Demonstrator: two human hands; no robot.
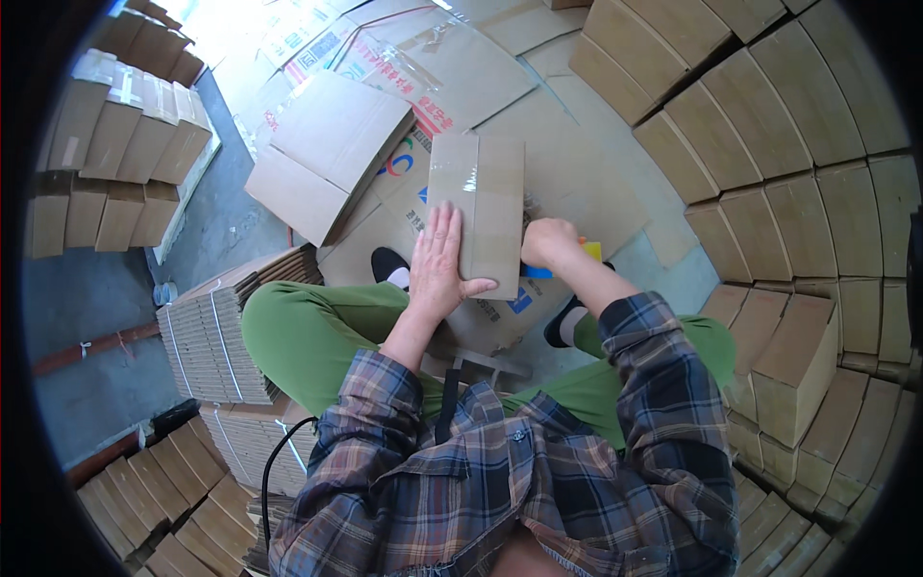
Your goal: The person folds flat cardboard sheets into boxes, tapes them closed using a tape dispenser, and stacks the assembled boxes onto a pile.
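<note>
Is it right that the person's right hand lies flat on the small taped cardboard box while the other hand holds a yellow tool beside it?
Not quite: in the head view the left hand lies flat on the small taped cardboard box; the right hand holds the yellow tool beside it.

Grey concrete floor [216,216] at left, flattened cardboard sheets [327,144] spread across the upper middle, stacked sealed boxes [798,135] walling the right, strapped bundles of flat cartons [207,337] lower left, daylight at top.
</note>
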